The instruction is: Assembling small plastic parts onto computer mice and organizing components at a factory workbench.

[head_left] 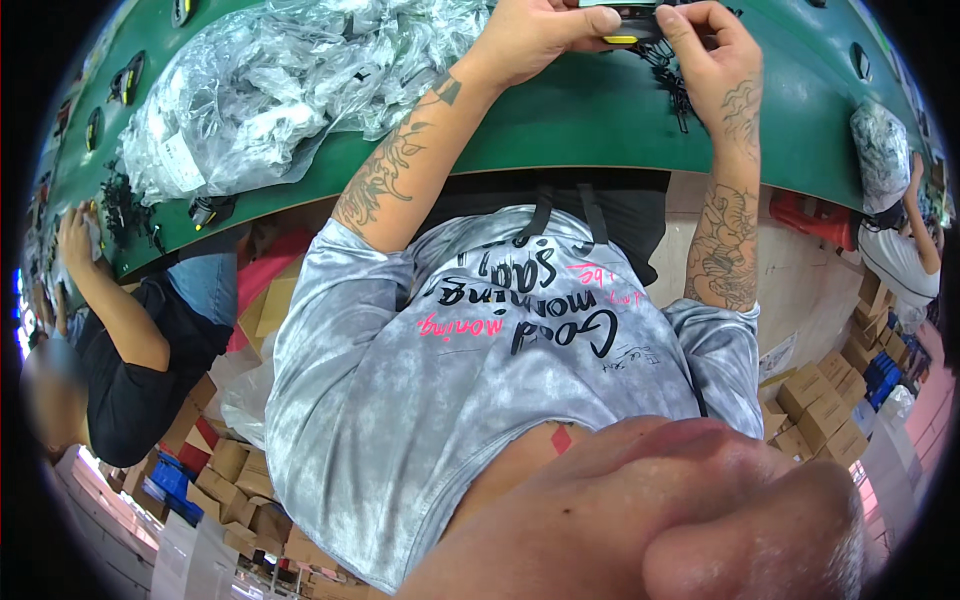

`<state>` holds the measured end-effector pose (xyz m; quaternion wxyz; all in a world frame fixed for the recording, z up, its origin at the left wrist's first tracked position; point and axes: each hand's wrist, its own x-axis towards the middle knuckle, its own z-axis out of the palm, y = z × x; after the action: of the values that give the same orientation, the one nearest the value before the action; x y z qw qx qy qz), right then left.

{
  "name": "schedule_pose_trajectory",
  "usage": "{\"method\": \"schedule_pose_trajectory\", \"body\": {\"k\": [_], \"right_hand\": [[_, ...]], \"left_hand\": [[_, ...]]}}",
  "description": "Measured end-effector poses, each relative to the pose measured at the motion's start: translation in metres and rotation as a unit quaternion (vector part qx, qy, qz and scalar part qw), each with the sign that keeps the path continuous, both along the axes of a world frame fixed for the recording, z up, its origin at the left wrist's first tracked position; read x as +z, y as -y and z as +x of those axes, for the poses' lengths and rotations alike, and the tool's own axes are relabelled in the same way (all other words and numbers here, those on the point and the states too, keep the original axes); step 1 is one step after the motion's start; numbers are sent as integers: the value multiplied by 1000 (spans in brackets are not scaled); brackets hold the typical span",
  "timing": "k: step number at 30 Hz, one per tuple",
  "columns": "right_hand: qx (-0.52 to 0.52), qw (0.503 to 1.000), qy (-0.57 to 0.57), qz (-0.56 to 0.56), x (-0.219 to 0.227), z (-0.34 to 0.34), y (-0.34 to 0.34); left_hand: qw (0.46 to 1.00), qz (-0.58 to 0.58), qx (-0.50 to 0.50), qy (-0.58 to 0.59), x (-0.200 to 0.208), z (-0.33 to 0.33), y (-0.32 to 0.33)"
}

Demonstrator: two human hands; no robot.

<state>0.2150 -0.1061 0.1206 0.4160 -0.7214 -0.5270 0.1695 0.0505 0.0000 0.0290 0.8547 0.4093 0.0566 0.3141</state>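
At the top edge of the head view, both my hands close on a small black object with a yellow part (620, 39); its upper side is cut off by the picture's edge. My left hand (535, 38) grips its left end, thumb on top. My right hand (715, 52) pinches the right end between thumb and curled fingers. Just below the object, a tangle of thin black pieces (680, 100) lies on the green table (570, 125), partly behind my right hand. A big heap of clear plastic bags (270, 95) spreads beside my left forearm.
Black-and-yellow items (126, 80) lie along the table's left side, near another black tangle (125, 205). A co-worker in black (130, 370) works at left, another in a white top (895, 262) at right beside a filled clear bag (880, 145). Cardboard boxes (820, 405) stand on the floor.
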Motion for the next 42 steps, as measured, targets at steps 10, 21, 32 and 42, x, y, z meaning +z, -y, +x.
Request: {"method": "schedule_pose_trajectory", "body": {"k": [10,21,32,42], "right_hand": [[29,974,-221,50,-41,8,-14],[78,949,-279,126,-39,7,-7],[115,929,-329,125,-48,18,-7],[-46,964,-220,144,-64,10,-6]], "left_hand": [[999,-17,21,-27,-11,2,3],[998,-50,-23,16,1,-5,-7],[994,-88,-60,37,9,-9,-12],[848,467,191,-161,12,4,12]]}}
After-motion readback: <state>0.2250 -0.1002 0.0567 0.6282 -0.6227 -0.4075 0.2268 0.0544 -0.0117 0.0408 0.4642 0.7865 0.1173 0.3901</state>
